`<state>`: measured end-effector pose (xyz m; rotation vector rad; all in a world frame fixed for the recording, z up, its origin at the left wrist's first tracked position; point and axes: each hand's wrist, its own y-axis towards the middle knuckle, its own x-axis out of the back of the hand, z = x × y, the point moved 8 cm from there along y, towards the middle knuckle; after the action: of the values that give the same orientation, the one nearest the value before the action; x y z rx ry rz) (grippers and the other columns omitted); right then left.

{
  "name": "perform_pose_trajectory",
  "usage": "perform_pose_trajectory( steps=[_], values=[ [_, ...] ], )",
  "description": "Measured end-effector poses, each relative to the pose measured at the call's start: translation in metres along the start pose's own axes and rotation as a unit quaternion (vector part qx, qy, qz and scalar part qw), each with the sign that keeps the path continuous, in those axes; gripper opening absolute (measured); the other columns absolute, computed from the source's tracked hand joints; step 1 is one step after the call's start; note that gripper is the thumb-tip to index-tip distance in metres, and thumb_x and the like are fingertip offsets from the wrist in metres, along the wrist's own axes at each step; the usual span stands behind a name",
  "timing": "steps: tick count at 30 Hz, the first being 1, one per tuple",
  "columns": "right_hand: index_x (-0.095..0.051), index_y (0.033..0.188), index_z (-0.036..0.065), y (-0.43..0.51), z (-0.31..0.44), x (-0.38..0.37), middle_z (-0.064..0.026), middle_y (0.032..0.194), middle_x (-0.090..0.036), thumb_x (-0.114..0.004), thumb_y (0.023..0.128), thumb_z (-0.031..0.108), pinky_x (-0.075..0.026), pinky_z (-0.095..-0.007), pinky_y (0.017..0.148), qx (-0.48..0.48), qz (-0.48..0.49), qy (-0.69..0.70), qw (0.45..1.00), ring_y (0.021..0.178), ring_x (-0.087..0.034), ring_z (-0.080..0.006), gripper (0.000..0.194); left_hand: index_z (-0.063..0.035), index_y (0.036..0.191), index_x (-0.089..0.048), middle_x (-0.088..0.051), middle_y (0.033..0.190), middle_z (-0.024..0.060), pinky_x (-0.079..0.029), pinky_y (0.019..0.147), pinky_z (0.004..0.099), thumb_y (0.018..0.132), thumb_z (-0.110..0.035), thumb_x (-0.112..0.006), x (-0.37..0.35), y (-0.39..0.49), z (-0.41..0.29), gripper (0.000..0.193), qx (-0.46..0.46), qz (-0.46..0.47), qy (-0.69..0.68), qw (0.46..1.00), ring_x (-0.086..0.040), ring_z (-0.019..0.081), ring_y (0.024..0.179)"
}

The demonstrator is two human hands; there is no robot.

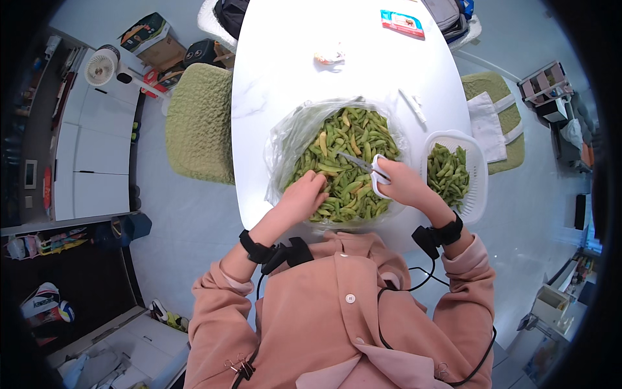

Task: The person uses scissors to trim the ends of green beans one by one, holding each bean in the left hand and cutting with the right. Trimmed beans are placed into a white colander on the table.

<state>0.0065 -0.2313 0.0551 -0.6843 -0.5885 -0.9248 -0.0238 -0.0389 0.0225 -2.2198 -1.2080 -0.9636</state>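
A clear plastic bag point(286, 141), its mouth spread wide, holds a large heap of green soybean pods point(359, 141), a few of them yellowed. My right hand point(402, 182) grips white-handled scissors point(378, 175) over the heap. Their metal blades point up and left and look nearly closed, with no pod plainly between them. At the heap's left side my left hand point(307, 193) has its fingers curled down among the pods. Whether a pod is pinched there is hidden. To the right, a white plastic basket point(478, 180) contains a smaller pile of green pods point(447, 172).
The white table point(262, 63) bears a crumpled wrapper point(330, 54), a wipes packet point(402, 24) and a narrow white packet point(413, 107). Green padded chairs point(199, 121) flank it, and a white tote bag point(487, 126) lies on the right one. Black cables point(427, 279) run from my wrist straps.
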Motion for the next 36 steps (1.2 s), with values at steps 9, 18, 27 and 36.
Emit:
perform_pose_trajectory(
  steps=[9,18,27,36],
  values=[
    [-0.056,0.096,0.010,0.020,0.024,-0.041,-0.0122,0.085,-0.062,-0.066,0.081,0.021,-0.049,-0.0423,0.068,0.069,0.004,-0.102,0.992,0.083,-0.062,-0.0328,0.020,-0.0031,0.109,-0.043,-0.053,0.075,0.0030,-0.047,0.063,0.0281,0.099,-0.018,-0.042,-0.007,-0.007,0.025,0.018,0.210,0.050,-0.356,0.909,-0.057,0.0121,0.074],
    [-0.058,0.091,0.003,0.011,0.008,-0.023,-0.0113,0.080,-0.065,-0.070,0.081,0.012,-0.050,-0.0314,0.065,0.003,0.060,0.075,0.995,0.073,-0.066,-0.0237,0.018,-0.0044,0.116,-0.047,-0.060,0.102,0.0062,-0.049,0.072,0.0250,0.101,-0.020,-0.046,-0.014,0.002,0.014,0.022,0.207,0.061,-0.445,0.869,-0.058,0.0094,0.086],
    [-0.054,0.092,0.004,0.023,0.028,-0.026,-0.0192,0.080,-0.062,-0.063,0.077,0.012,-0.048,-0.0435,0.068,0.016,0.005,0.106,0.994,0.080,-0.061,-0.0397,0.018,-0.0018,0.126,-0.043,-0.056,0.096,0.0036,-0.048,0.082,0.0272,0.101,-0.019,-0.046,-0.033,0.001,-0.020,0.031,0.185,0.172,-0.478,0.841,-0.056,0.0104,0.087],
    [-0.060,0.094,0.011,0.080,0.035,-0.022,-0.0116,0.087,-0.064,-0.067,0.077,0.016,-0.050,-0.0432,0.070,0.103,-0.038,-0.092,0.990,0.086,-0.063,-0.0324,0.019,-0.0045,0.116,-0.041,-0.051,0.094,0.0043,-0.055,0.078,0.0311,0.102,-0.019,-0.041,-0.017,-0.017,0.023,0.020,0.288,0.029,-0.556,0.779,-0.059,0.0153,0.090]
  ],
)
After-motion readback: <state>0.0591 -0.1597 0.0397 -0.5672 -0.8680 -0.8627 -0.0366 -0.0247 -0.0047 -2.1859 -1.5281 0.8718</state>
